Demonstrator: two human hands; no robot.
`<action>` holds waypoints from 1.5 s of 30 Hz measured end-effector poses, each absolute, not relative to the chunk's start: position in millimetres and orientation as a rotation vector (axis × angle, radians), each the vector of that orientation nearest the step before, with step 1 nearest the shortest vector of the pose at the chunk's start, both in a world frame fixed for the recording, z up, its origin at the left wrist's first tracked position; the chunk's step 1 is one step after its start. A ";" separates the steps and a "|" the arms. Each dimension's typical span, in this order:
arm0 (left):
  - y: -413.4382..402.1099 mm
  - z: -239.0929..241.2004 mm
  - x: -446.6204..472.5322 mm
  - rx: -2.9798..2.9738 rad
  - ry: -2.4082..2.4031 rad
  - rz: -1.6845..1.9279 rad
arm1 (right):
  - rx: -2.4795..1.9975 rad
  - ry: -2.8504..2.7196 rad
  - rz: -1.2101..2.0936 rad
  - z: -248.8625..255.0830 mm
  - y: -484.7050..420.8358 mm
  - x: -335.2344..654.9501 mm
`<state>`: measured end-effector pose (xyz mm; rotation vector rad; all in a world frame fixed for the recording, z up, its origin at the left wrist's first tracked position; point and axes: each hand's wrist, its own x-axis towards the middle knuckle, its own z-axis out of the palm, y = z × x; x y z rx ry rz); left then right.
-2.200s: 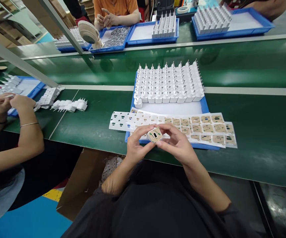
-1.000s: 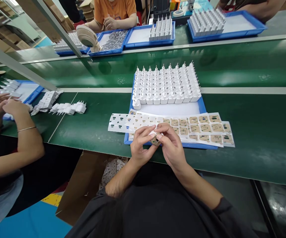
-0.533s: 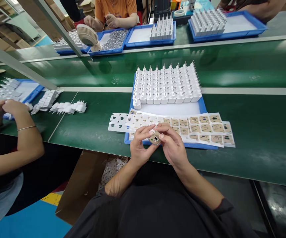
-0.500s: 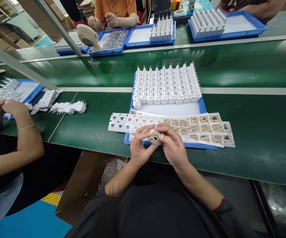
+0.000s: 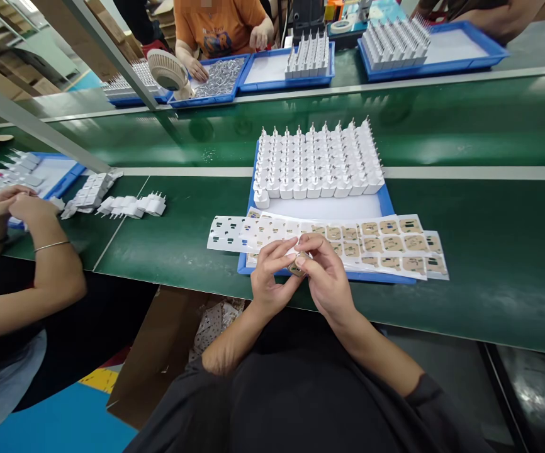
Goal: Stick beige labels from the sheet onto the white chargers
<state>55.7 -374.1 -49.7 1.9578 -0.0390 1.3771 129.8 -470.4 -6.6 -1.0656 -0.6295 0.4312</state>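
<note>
- Together, the left hand (image 5: 272,277) and the right hand (image 5: 326,277) pinch one small charger plug (image 5: 297,264).
- Just behind lie the sticker sheets (image 5: 371,242) on the blue tray (image 5: 392,202).

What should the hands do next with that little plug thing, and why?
Probably press the sticker's edges flat. Both the left hand and right hand pinch the small charger, fingertips covering its face, just in front of the label sheets.

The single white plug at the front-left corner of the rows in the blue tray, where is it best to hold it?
Grip the single white plug by its body sides, coming from the near side: pins point up, neighbours stand only behind and right.
</note>
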 end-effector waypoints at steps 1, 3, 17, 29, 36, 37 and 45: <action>-373.8 -48.9 55.8 1.959 -0.048 1.380 | -1.059 -0.622 0.440 -6.5 -470.5 130.2; -373.3 -48.0 55.8 1.959 -0.059 1.382 | -1.046 -0.609 0.467 -6.3 -470.6 130.9; -369.0 -53.1 53.0 1.918 -0.046 1.310 | -1.104 -0.721 0.497 -7.6 -479.7 140.7; -344.3 -53.5 37.7 1.797 0.161 1.190 | -1.345 -1.411 -0.318 -4.5 -477.7 133.5; -290.8 -53.1 -20.0 1.776 0.455 1.222 | -1.332 -1.684 1.028 -110.1 -431.2 49.2; -288.3 -53.4 -30.0 1.779 0.485 1.234 | -1.362 -1.674 1.084 -129.4 -416.7 39.1; -294.7 -60.0 -67.5 1.747 0.548 1.328 | -1.425 -1.615 1.340 -214.8 -313.5 0.4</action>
